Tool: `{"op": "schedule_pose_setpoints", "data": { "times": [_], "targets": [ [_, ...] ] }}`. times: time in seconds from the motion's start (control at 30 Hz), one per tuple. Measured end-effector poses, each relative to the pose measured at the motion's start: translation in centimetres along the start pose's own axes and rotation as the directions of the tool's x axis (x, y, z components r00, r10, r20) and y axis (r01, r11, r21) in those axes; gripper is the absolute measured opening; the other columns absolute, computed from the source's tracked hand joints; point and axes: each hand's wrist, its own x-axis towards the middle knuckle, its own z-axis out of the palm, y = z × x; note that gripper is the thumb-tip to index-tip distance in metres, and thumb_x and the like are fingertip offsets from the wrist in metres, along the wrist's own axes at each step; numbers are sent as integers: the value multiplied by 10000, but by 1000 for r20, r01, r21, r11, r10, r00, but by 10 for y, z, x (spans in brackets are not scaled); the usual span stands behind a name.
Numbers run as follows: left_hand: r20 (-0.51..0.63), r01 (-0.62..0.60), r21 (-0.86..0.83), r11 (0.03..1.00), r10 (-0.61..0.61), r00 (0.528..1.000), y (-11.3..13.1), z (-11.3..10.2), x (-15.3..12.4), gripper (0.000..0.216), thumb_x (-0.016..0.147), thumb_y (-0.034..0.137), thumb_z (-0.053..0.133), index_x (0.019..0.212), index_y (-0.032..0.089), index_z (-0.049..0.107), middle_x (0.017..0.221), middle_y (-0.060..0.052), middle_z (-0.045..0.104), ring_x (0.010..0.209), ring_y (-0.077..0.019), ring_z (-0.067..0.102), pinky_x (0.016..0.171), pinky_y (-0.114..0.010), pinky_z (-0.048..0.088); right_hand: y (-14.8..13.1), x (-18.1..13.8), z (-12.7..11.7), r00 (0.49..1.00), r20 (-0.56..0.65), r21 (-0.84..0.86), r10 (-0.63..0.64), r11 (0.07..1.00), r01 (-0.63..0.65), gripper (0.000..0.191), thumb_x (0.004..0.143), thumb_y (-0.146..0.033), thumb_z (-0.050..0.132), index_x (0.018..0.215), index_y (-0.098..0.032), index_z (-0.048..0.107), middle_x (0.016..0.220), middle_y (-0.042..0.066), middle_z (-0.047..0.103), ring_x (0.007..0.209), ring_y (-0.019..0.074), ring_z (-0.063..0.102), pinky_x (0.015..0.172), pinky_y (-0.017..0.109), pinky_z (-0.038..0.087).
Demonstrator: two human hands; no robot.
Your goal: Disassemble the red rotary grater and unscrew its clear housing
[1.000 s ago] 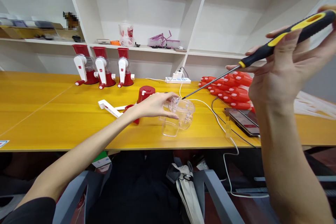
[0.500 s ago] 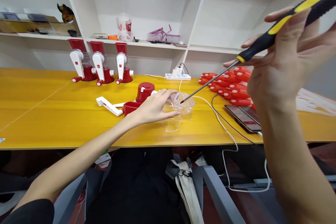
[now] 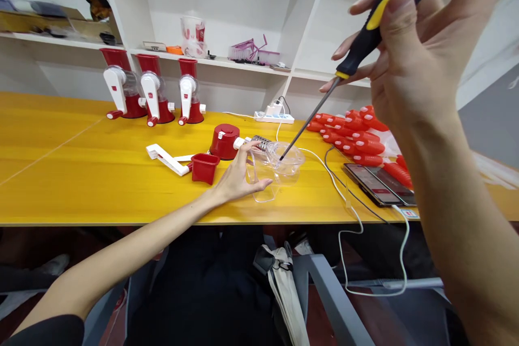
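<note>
My left hand [image 3: 237, 175] grips a clear plastic housing [image 3: 279, 165] resting on the yellow table [image 3: 81, 173], thumb and fingers around its left side. My right hand [image 3: 409, 59] is raised high at the right and is closed on a long black-and-yellow screwdriver [image 3: 365, 38]. The steel shaft slants down to the left and its tip sits inside the round opening of the clear housing. A red cup-shaped part [image 3: 205, 167], a red round base [image 3: 224, 141] and a white crank handle [image 3: 164, 158] lie just left of the housing.
Three assembled red-and-white grinders [image 3: 150, 92] stand at the back of the table. A pile of red parts [image 3: 357, 138], two phones [image 3: 379, 177] with white and black cables, and a power strip [image 3: 273, 117] lie right of centre. White shelves behind hold small items.
My right hand has lifted and tilted the screwdriver steeper, and its tip has gone from beside the housing into its opening. My left hand has slid from the top to the side of the housing.
</note>
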Motion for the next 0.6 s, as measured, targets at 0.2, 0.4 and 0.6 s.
{"op": "schedule_pose_setpoints", "data": {
  "times": [0.2,0.4,0.6],
  "targets": [
    [-26,18,19,1000,-17,1000,0,3,-4,1008,713,569,804,1500,264,254,1507,-167,406,1292,-343,540,1043,-534,513,-16,10,6,991,116,16,63,998,-65,226,929,-342,549,1120,-447,611,1131,-90,552,1097,122,648,654,229,654],
    [3,124,-85,989,-125,992,-1,5,-7,1040,677,574,831,1480,251,254,1441,-164,458,1217,-323,599,1056,-538,505,-8,15,-3,991,116,-88,67,994,-57,222,884,-373,637,1100,-422,630,1146,-85,560,924,43,601,593,119,581],
    [10,161,-85,983,-161,987,3,3,-5,977,670,558,834,1421,237,298,1372,-151,503,1182,-306,612,1029,-515,519,2,14,-4,998,52,-196,-34,980,44,307,864,-430,670,1159,-354,637,1186,-73,556,896,-1,568,681,47,542]
  ]
}}
